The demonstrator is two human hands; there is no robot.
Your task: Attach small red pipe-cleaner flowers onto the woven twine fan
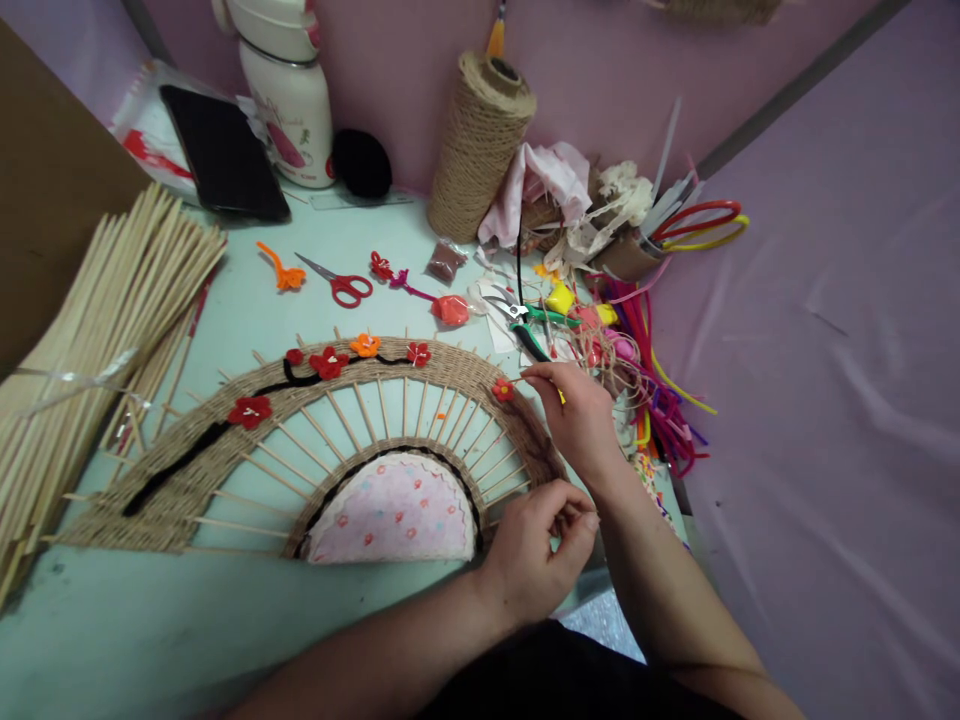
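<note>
A half-round fan (225, 450) woven of jute twine over wooden sticks lies on the pale green table (187, 620), with a black branch and red and orange flowers along its arc. My right hand (574, 415) pinches the thin stem of a small red flower (503, 389) at the fan's right end. My left hand (536, 555) is closed just below the fan's right corner, its fingers pinched together on something too small to make out.
A bundle of wooden sticks (97, 330) lies at the left. Red scissors (341, 285), a big jute spool (480, 145), green pliers (536, 330), a white flask (289, 90), a black phone (221, 150) and a heap of coloured pipe cleaners (652, 370) crowd the back and right.
</note>
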